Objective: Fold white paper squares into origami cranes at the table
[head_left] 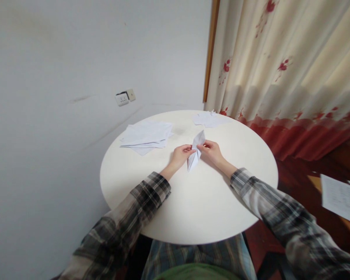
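Note:
A folded piece of white paper [198,139], long and narrow with pointed ends, is held between my two hands above the round white table [192,206]. My left hand [181,155] pinches its left side near the middle, thumb on top. On the other side, my right hand [212,151] grips the right edge, its thumb also resting on the paper. Creases run along the lower half, which tapers to a point toward me. The fingers behind the paper are partly hidden.
A stack of white paper sheets [146,133] lies at the table's back left. More white paper [208,119] is at the far edge. A wall with a socket [122,99] stands left, a flowered curtain [280,77] right. Printed sheets [341,196] lie off to the right.

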`<action>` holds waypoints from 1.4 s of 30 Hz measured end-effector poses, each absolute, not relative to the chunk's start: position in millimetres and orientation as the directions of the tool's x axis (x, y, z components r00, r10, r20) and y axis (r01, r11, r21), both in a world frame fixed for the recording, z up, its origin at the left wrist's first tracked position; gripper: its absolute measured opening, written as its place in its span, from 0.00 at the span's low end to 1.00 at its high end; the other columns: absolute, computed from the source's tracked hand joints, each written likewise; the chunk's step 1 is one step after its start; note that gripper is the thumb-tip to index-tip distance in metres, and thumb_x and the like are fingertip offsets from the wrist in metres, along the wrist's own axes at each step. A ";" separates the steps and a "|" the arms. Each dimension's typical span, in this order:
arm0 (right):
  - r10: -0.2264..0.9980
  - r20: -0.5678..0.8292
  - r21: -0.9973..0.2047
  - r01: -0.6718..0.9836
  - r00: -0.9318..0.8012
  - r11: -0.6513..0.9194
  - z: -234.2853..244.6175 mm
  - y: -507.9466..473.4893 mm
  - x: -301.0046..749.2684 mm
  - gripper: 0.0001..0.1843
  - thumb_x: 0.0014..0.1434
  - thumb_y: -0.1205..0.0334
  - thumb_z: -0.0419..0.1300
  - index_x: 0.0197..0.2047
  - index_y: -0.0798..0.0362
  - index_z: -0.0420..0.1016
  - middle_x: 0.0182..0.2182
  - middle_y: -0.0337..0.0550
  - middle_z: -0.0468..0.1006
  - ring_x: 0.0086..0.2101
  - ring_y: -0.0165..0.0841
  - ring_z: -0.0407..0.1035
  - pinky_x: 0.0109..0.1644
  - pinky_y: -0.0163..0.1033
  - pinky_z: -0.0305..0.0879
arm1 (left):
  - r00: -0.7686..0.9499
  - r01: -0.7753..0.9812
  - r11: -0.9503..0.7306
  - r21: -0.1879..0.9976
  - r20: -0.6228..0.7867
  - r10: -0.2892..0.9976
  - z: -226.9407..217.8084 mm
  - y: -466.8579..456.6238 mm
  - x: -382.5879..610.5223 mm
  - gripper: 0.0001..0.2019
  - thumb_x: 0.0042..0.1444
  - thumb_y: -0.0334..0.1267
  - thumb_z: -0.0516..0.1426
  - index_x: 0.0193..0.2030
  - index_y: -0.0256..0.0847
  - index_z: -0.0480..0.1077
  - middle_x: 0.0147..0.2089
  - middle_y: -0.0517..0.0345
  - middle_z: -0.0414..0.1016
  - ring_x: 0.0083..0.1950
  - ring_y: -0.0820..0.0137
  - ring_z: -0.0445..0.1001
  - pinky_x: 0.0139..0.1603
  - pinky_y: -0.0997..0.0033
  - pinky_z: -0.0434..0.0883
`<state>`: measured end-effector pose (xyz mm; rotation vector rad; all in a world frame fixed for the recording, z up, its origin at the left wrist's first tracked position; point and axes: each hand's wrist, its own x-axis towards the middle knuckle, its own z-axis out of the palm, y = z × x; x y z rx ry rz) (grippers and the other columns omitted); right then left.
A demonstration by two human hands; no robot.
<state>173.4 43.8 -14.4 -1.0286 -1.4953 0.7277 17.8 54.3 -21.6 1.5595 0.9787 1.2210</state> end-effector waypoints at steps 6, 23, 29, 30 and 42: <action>0.892 0.445 -0.889 0.155 0.076 0.430 -9.0 41.1 172.2 0.13 0.42 0.53 0.64 0.29 0.53 0.72 0.30 0.41 0.74 0.31 0.31 0.66 0.35 0.36 0.61 | 0.035 0.090 -0.352 0.932 0.351 0.936 -18.4 53.8 14.1 0.12 0.41 0.40 0.63 0.31 0.35 0.74 0.32 0.54 0.76 0.33 0.69 0.71 0.37 0.70 0.67; 0.951 0.237 -0.948 -0.263 -0.199 0.181 -9.1 35.9 172.5 0.22 0.33 0.54 0.69 0.34 0.50 0.73 0.28 0.40 0.77 0.29 0.34 0.71 0.37 0.41 0.67 | 0.215 0.505 -0.752 0.424 0.782 0.585 -6.0 36.7 7.3 0.09 0.54 0.34 0.55 0.39 0.47 0.75 0.35 0.57 0.72 0.40 0.68 0.67 0.44 0.67 0.64; 0.964 0.227 -0.956 -0.222 -0.138 0.194 -9.1 38.9 174.3 0.12 0.44 0.54 0.61 0.31 0.53 0.74 0.30 0.41 0.77 0.31 0.34 0.69 0.36 0.39 0.65 | 0.264 0.549 -0.766 0.336 0.800 0.540 -6.1 39.8 6.9 0.09 0.54 0.33 0.55 0.39 0.47 0.75 0.35 0.57 0.71 0.41 0.68 0.66 0.43 0.68 0.64; 0.968 0.218 -0.960 -0.208 -0.123 0.190 -8.5 38.7 173.9 0.12 0.45 0.54 0.60 0.31 0.53 0.73 0.29 0.41 0.76 0.30 0.34 0.69 0.35 0.38 0.64 | 0.264 0.552 -0.768 0.326 0.805 0.532 -6.1 40.3 6.8 0.09 0.54 0.33 0.56 0.39 0.46 0.75 0.36 0.57 0.70 0.41 0.68 0.66 0.43 0.68 0.64; 0.988 0.156 -0.957 -0.243 0.020 0.156 -7.9 41.5 171.3 0.18 0.34 0.55 0.68 0.28 0.53 0.70 0.18 0.31 0.68 0.23 0.25 0.62 0.32 0.35 0.61 | 0.223 0.599 -0.709 0.373 0.773 0.594 -7.3 37.8 11.2 0.18 0.52 0.24 0.50 0.49 0.39 0.64 0.45 0.52 0.66 0.49 0.66 0.63 0.52 0.65 0.62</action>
